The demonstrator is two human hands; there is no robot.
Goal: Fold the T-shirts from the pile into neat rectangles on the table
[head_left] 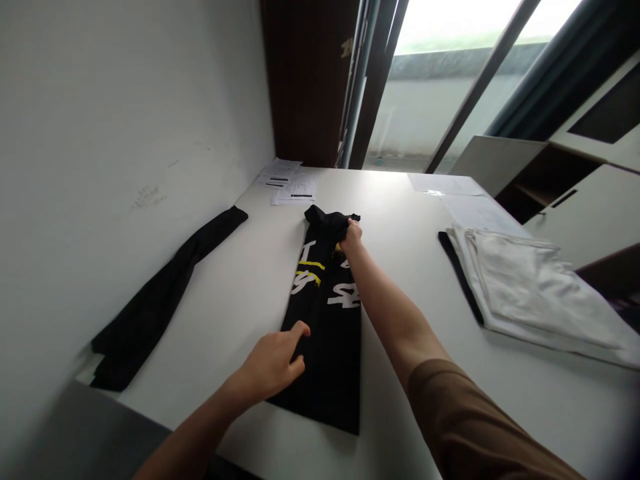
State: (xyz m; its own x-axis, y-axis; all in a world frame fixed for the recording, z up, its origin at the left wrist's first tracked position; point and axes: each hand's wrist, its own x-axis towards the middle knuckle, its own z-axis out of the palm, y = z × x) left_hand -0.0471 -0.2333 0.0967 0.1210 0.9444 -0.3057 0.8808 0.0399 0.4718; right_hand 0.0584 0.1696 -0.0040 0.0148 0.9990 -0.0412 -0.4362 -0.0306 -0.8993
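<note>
Black fabric bunches in your right hand [352,235], which grips the far end of the printed garment [333,373] lying lengthwise on the white table [245,287]. Your left hand [273,360] is loose, thumb and forefinger parted, at the garment's left edge; contact there cannot be told. Farther out, dark folded clothing [175,283] lies to your left, pale folded cloths [540,287] to your right, and papers [295,191] beyond.
</note>
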